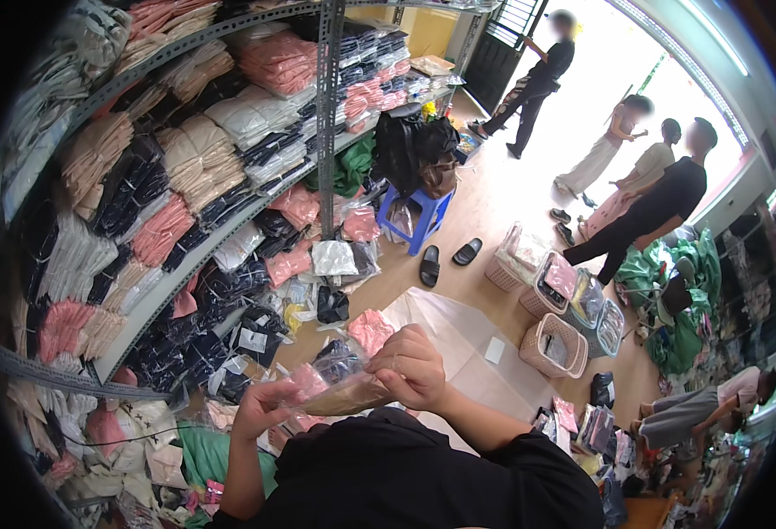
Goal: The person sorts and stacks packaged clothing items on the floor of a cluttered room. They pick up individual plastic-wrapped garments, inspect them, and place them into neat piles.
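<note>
Lengthwise, the clear bag [345, 391] slants forward rightward.

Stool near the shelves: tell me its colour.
The stool is blue; it shows best in the head view.

No text, label, brand, number or sign can be read; any print is too small, blurred.

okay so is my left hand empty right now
No, your left hand grips one end of a clear plastic bag, with your right hand at the other.
</note>
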The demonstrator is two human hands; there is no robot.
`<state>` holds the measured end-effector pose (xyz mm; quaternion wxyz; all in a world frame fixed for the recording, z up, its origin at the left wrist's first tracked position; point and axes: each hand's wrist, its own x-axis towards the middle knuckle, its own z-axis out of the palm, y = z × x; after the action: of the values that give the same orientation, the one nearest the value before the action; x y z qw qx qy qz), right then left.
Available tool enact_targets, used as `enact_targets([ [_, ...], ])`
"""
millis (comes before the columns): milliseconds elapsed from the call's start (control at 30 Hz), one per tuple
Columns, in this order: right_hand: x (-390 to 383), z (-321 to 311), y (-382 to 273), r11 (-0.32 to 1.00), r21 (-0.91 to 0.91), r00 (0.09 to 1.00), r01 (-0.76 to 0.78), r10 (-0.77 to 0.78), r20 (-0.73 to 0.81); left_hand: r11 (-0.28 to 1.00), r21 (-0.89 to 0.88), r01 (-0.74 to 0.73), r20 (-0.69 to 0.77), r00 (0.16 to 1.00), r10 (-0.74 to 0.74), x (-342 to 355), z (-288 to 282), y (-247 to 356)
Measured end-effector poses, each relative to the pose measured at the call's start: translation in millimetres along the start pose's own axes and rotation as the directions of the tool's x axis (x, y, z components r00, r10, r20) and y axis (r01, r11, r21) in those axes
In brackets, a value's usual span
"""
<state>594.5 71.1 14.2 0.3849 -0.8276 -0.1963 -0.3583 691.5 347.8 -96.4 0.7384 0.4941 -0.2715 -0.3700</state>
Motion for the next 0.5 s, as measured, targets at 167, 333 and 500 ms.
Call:
enact_targets([
  [167, 2, -8, -1, 0.998, -0.050, 0.999, 0.032, -0.031, 0.012, 0.999, -0.035, 0.039, -0.048, 0.998, -0.041, 4, -2, 3],
  [333, 6, -11, -7, 0.995, -0.054, 0.996, 0.081, -0.079, 0.041, 0.980, -0.199, 0.012, -0.142, 0.989, -0.041, -4, -9, 14],
  [500, 5, 2, 1, 0.996, -0.002, 0.996, 0.092, -0.092, 0.013, 0.956, -0.275, -0.105, -0.348, 0.938, 0.003, -16, -7, 11],
])
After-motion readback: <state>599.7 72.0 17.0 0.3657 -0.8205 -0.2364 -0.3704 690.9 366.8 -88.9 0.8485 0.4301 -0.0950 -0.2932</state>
